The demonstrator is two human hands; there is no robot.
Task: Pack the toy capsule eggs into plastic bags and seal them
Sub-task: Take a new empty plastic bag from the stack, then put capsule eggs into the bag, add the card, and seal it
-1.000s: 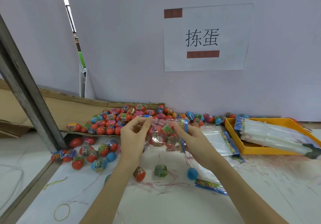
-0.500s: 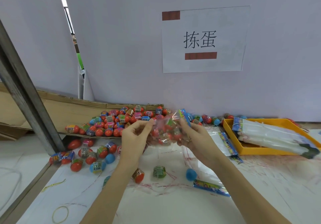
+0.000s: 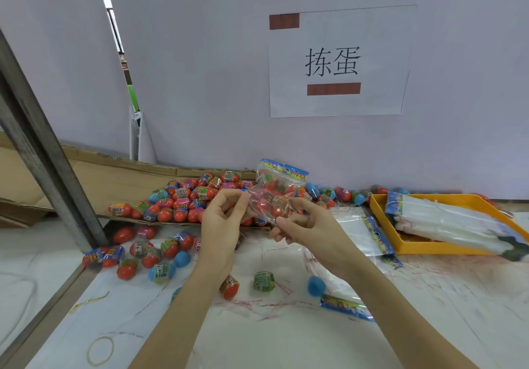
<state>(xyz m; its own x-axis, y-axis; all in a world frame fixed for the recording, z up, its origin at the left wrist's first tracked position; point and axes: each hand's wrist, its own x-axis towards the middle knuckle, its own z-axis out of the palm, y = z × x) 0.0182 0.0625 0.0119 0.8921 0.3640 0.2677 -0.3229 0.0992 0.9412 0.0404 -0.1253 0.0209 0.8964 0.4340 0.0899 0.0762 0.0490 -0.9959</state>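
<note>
Now the filled bag has tipped upright since a moment ago, its printed header strip swung to the top, so I judge sealing comes next. Both hands hold it above the surface: the left hand pinches its left edge, the right hand curls under its lower corner. Clear plastic shows red and green eggs packed inside. Loose eggs lie piled behind.

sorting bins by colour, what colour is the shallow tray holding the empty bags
Yellow-orange plastic tray, at right in the head view.
</note>
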